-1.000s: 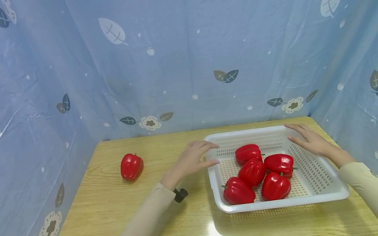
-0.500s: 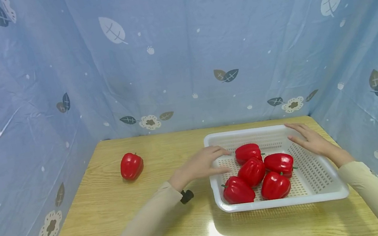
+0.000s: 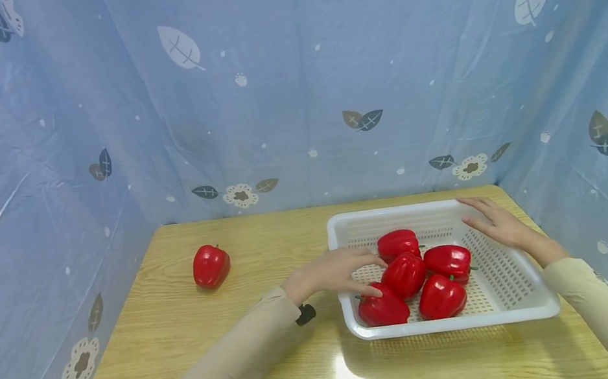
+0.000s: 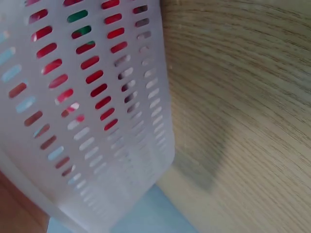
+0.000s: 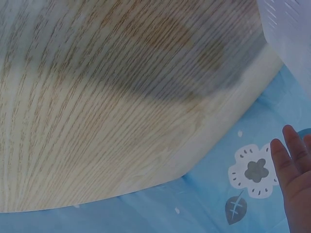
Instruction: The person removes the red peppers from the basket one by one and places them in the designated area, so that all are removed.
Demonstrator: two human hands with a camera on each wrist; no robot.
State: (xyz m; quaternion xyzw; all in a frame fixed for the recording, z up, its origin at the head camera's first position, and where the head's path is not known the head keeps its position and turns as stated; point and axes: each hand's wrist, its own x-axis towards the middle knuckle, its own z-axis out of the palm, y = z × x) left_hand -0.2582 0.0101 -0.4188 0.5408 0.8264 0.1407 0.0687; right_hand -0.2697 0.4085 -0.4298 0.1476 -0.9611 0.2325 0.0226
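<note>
A white perforated plastic basket [image 3: 454,323] holds several red bell peppers. My left hand [image 3: 333,271] reaches over its left rim with fingers and thumb spread. The thumb overlaps the front-left bell pepper [image 3: 383,310], and the fingertips are close to the middle one [image 3: 405,276]; contact cannot be told. On the right, my right hand [image 3: 501,227] lies at the basket's right rim with extended fingers. In the left wrist view, the basket's side wall [image 4: 114,167] hides most of the hand. The right wrist view catches only some fingers [image 5: 291,170] at its edge.
One more red bell pepper [image 3: 211,267] stands alone on the wooden table [image 3: 264,241], at the back left. Blue patterned cloth [image 3: 265,90] hangs behind the table and along both sides.
My left hand has moved right and slightly toward the front, from the basket's left rim to over the peppers inside. The right hand has stayed at the rim. No pepper has moved.
</note>
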